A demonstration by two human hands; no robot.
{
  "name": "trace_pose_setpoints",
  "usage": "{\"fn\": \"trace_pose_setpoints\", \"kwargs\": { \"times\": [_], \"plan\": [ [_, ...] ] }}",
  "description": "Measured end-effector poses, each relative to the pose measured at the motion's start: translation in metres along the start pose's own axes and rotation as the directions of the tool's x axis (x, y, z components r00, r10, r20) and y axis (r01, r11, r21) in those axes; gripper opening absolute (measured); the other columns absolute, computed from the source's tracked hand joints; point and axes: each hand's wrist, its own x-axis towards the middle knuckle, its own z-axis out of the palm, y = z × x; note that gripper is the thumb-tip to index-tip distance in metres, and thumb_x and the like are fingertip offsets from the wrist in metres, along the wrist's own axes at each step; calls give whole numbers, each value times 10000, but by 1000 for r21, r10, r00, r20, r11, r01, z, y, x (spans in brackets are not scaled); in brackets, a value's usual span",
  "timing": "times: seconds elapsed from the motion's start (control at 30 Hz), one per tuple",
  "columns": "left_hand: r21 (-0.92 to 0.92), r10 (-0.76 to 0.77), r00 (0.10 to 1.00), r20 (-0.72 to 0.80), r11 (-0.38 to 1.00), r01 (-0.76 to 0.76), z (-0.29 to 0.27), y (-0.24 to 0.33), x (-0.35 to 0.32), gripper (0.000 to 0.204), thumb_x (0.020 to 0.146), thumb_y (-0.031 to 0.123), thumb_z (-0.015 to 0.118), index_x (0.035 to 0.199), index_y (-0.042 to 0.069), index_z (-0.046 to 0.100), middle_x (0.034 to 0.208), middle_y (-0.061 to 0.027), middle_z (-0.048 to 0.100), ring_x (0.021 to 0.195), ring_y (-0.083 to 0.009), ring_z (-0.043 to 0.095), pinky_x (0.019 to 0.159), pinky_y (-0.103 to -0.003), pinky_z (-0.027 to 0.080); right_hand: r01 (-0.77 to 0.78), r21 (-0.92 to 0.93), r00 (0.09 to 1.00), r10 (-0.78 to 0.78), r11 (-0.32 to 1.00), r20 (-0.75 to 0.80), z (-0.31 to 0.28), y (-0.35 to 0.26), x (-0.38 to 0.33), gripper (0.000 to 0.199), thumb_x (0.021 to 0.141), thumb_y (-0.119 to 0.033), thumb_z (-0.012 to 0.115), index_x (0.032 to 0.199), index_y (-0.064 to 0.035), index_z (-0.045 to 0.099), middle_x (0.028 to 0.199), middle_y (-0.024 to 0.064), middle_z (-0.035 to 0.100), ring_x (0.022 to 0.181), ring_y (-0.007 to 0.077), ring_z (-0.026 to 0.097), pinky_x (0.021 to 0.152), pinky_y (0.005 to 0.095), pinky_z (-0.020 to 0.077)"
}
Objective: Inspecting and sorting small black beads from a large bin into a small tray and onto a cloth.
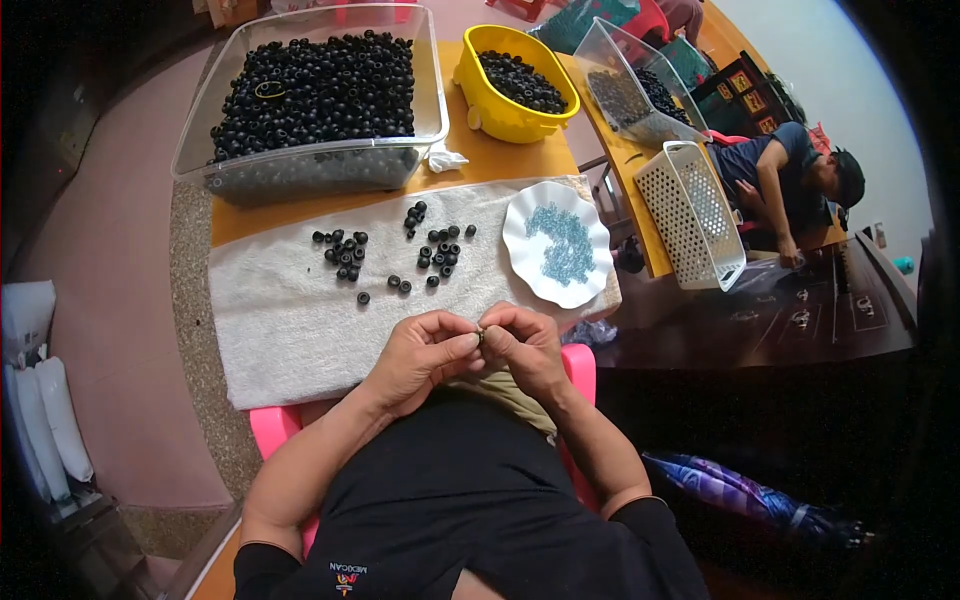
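My left hand (422, 355) and my right hand (524, 345) meet just above my lap, fingertips pinched together on one small black bead (480, 335). In front of them lies a white towel (290, 320) with several loose black beads (345, 255) scattered in small groups. A white scalloped plate (522, 262) holding tiny pale-blue beads (565, 245) rests at the towel's right end.
A clear plastic bin (300, 170) full of black beads stands at the back, beside a yellow tub (505, 115) of more beads. A second clear bin (620, 110) and a white basket (690, 215) sit to the right. Another person (790, 175) leans at a dark table. An umbrella (740, 495) lies low right.
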Motion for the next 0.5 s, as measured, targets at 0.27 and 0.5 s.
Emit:
{"fn": "trace_pose_setpoints", "kwargs": {
  "times": [0.27,0.5],
  "plan": [
    [-28,35,999,16,999,-35,1,0,0,143,904,40,652,1039,3,620,959,-95,677,841,-177,681,793,-292,588,49,39,999,-48,998,-26,-2,4,2,173,953,-144,628,1027,12,626,887,30,641,746,78,615,676,206,503],
    [-42,33,998,51,999,-31,-1,-2,1,146,903,37,653,1040,0,618,972,-100,677,859,-182,680,803,-294,585,14,47,999,-12,999,-43,-6,2,-1,172,946,-144,638,1034,4,629,894,42,662,760,93,631,690,224,516]
  ]
}}
